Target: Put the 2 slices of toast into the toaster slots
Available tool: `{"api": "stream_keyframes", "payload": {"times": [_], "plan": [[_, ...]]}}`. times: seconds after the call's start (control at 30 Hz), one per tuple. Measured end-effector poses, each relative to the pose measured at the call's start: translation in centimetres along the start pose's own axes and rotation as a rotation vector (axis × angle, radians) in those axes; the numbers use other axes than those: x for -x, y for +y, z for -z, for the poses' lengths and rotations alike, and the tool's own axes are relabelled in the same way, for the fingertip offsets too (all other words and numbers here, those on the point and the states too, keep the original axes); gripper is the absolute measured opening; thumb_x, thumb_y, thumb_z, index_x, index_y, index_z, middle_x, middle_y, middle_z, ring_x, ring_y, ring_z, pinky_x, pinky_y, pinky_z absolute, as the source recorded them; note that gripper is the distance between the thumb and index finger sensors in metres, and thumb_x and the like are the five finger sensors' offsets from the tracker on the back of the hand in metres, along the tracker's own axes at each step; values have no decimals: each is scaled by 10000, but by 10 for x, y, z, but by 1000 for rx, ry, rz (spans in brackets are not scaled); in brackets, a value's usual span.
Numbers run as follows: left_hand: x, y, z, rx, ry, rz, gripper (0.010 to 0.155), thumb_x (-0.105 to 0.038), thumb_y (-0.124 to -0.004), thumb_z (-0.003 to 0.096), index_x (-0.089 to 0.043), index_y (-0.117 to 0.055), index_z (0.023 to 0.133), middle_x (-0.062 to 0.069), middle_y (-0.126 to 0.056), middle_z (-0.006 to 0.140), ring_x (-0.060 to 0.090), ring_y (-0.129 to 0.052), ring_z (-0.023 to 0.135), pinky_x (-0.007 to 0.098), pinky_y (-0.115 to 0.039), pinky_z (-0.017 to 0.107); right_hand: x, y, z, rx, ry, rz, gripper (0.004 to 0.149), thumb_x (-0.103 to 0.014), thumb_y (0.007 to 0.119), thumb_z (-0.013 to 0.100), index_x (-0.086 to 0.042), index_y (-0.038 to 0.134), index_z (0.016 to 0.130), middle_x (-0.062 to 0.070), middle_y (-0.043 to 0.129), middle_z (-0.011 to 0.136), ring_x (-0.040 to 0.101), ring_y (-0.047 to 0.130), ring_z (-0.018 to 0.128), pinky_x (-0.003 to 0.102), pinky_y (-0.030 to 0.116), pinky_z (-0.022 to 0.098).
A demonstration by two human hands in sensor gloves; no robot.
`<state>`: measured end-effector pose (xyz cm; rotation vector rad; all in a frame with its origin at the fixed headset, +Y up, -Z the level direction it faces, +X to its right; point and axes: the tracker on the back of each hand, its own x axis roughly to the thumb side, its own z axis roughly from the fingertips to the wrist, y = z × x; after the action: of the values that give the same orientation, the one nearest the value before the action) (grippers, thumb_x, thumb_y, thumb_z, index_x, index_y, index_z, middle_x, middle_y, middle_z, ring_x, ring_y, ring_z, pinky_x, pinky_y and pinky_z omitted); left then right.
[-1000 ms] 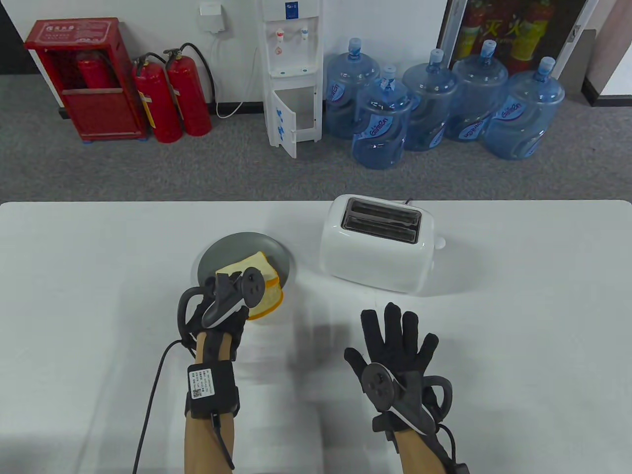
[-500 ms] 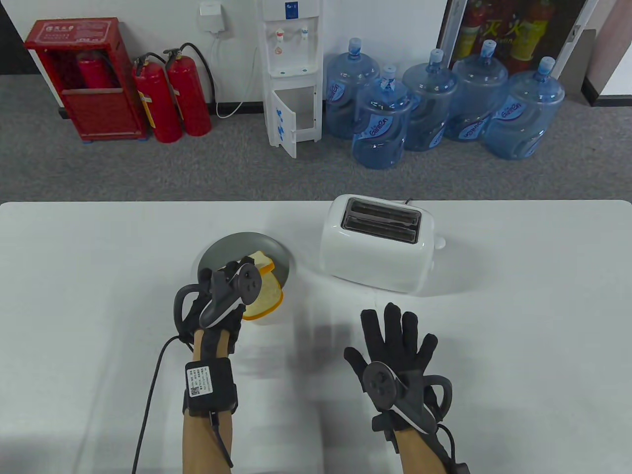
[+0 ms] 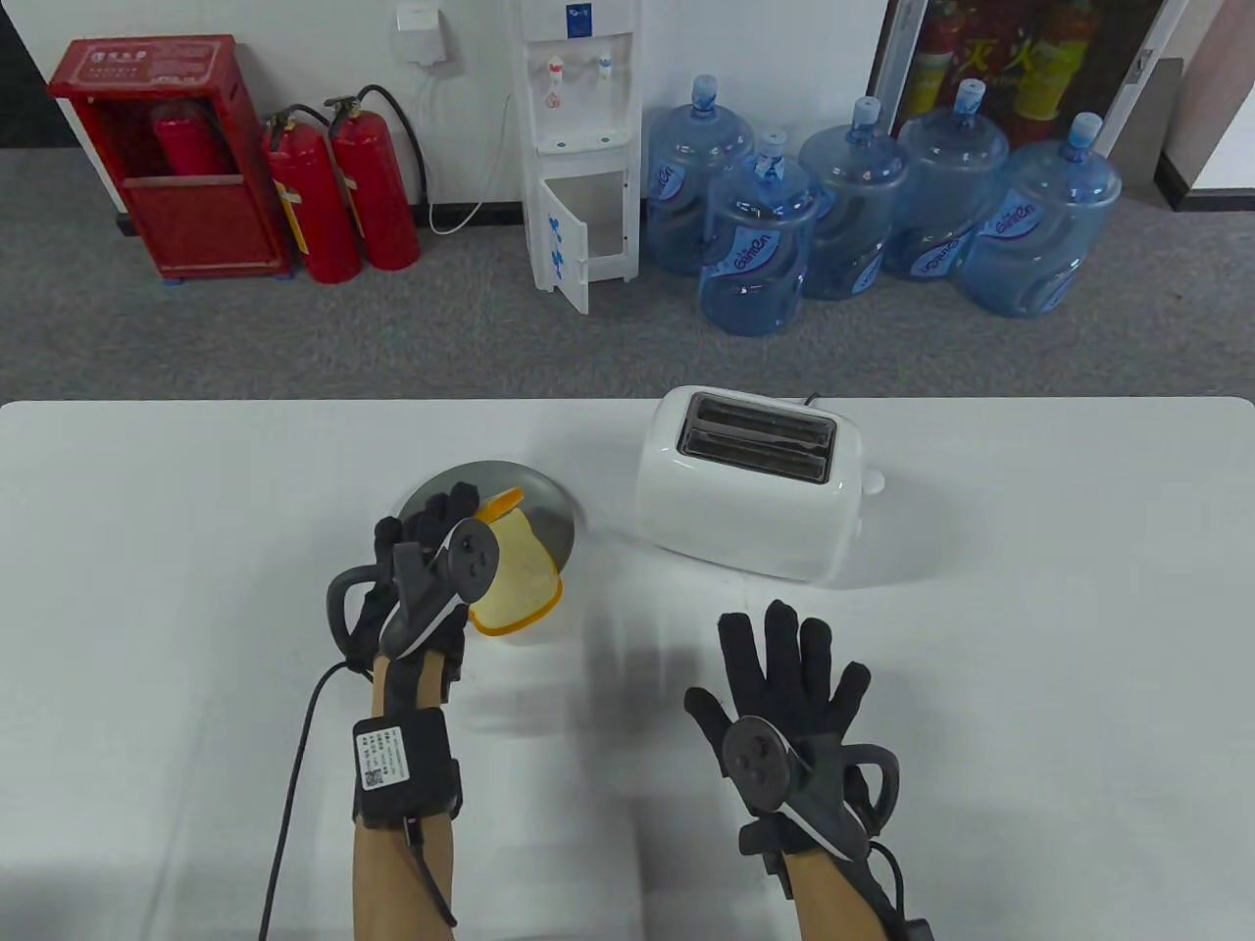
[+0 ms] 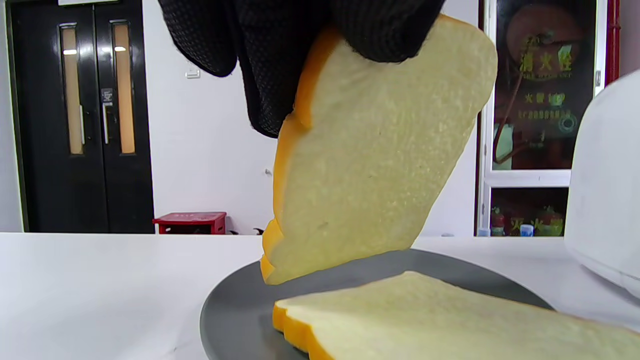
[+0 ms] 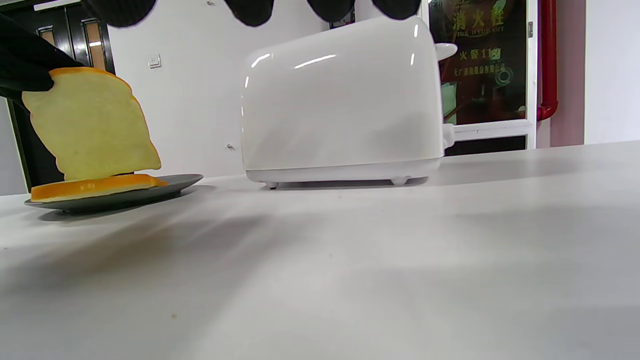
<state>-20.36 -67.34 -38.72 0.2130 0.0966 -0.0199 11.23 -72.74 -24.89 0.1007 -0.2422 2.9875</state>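
Our right hand [image 3: 779,686] lies nearest to us, palm down over the white table [image 3: 1029,637], its fingers straight and spread and holding nothing; in the right wrist view only its fingertips [image 5: 250,12] show along the top edge. To the left and a little farther out, our left hand [image 3: 422,578] pinches the lifted slice of toast [image 4: 370,160] by its top edge, thumb on one face and fingers on the other. We hold that slice nearly upright, tilted, its lower corner just above the grey plate [image 4: 235,310]; we cannot tell whether it touches the plate. The second slice of toast [image 4: 450,320] lies flat on the plate below it. Beyond our right hand, to the right of the plate and apart from it, stands the white toaster [image 3: 745,490], with both toaster slots [image 3: 755,441] dark and showing no bread. Past the far table edge we see grey carpet, a water dispenser [image 3: 578,147], a cluster of blue water bottles [image 3: 873,216] and red fire extinguishers [image 3: 338,196] against the wall.
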Motion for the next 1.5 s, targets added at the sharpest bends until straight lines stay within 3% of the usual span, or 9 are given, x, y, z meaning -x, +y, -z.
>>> {"api": "stream_keyframes", "payload": {"times": [0.33,0.7,1.13,1.5], "plan": [[0,25,-20,-62,-113,-5,506,-256,-694,545,-356,-706,1040,-67,-841,1027,206,-1028,901,495,-673,784,0,0,0,-10,-7,45,781,-696,447,683,-274,229,1302,193,154,1344,511,228,1189,789,258,731],[4,45,-65,-145,-220,-32,485,-250,-669,544,-383,-707,1009,-92,-851,986,179,-1037,814,491,-677,782,-1,0,0,-6,-20,30,783,-694,450,681,-269,228,1300,198,155,1341,514,231,1185,790,264,728],[9,43,-112,-154,-294,-48,470,-246,-655,543,-406,-708,982,-121,-851,969,168,-1029,794,487,-671,787,-4,2,-2,-2,-100,48,801,-711,436,658,-277,218,1295,196,139,1339,510,231,1188,785,267,738],[1,46,-138,-134,-375,-129,464,-249,-646,544,-417,-710,972,-128,-860,954,156,-1030,762,484,-674,787,-14,-8,-10,73,-203,121,826,-719,450,636,-312,110,1269,174,179,1346,459,307,1211,724,384,808]]}}
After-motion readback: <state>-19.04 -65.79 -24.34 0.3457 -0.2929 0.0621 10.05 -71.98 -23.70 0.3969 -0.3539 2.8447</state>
